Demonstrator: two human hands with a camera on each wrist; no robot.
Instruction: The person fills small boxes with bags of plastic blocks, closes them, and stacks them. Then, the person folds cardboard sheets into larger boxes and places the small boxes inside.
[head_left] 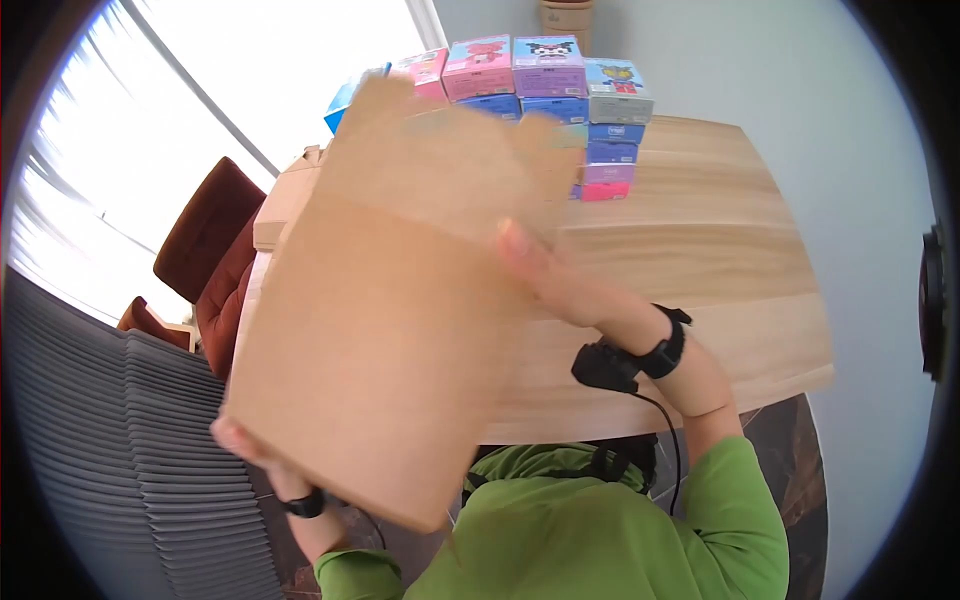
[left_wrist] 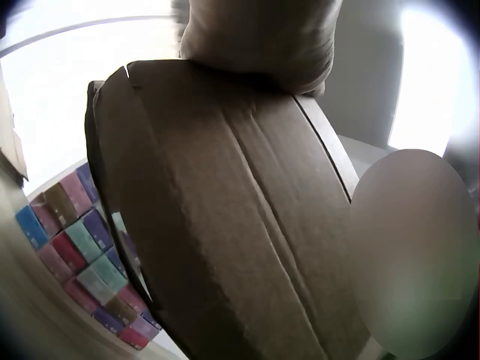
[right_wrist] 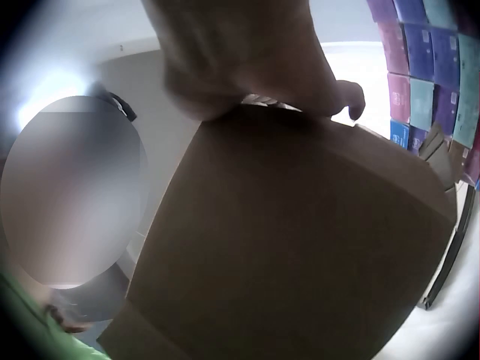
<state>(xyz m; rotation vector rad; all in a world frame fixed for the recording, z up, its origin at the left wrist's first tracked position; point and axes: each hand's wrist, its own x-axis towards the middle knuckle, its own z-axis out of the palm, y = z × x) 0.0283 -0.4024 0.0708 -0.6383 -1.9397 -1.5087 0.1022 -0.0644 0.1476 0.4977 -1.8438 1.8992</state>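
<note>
A plain brown cardboard box (head_left: 370, 330) is held up, tilted, between my two hands over the near left part of the table. Flaps (head_left: 553, 165) stick out at its far end. My left hand (head_left: 240, 440) grips the box at its lower left corner. On the right side, my right hand (head_left: 550, 280) holds the box's edge, thumb (head_left: 515, 240) toward the upper face. A creased, seamed side (left_wrist: 247, 195) of the box fills the left wrist view, under the left hand. The right wrist view shows a dark, smooth side (right_wrist: 292, 232).
Small colourful boxes (head_left: 548, 75) with cartoon pictures stand stacked at the back of the wooden table (head_left: 700, 270). Another cardboard box (head_left: 285, 195) sits at the table's left edge. A red-brown chair (head_left: 215, 240) is at the left, beside a grey pleated curtain (head_left: 130, 430).
</note>
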